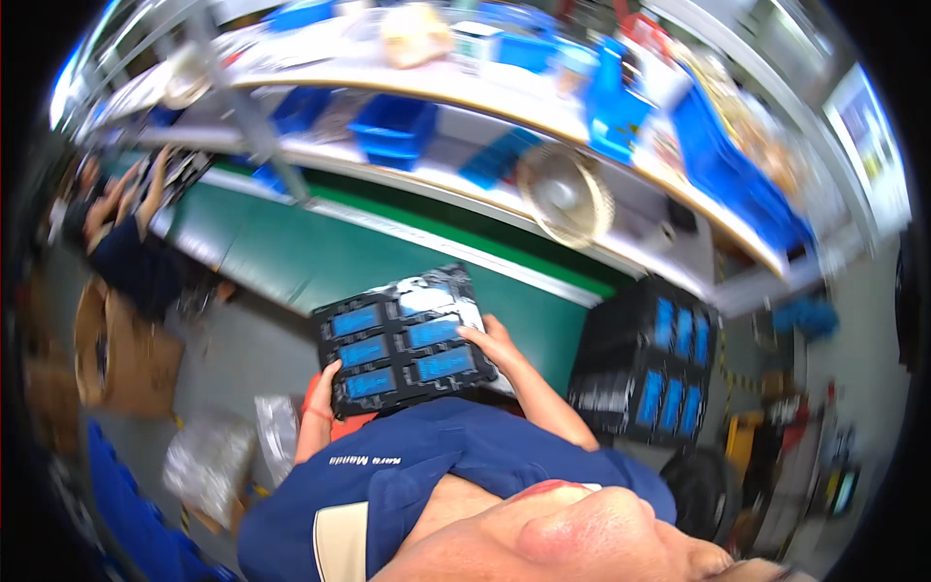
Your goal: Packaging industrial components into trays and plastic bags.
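In front of my body I hold a black tray [392, 347] with rows of blue rectangular pieces [364, 352] in its compartments. It is slightly tilted, and glare whitens its far right part. My left hand [321, 390] grips its near left edge, with the thumb on the rim. My right hand [493, 347] holds the right edge, its fingers reaching over the side near a blue piece. What lies beneath the tray is mostly hidden. To the right, a stack of similar black trays [621, 349] with blue pieces stands on the green bench [262, 242].
Above the bench runs a shelf [456, 94] with blue bins [395, 126] and a round fan [565, 194]. At the far left another person [131, 247] works at the bench. A cardboard box [131, 359] and clear plastic bags [211, 458] are on the floor at left.
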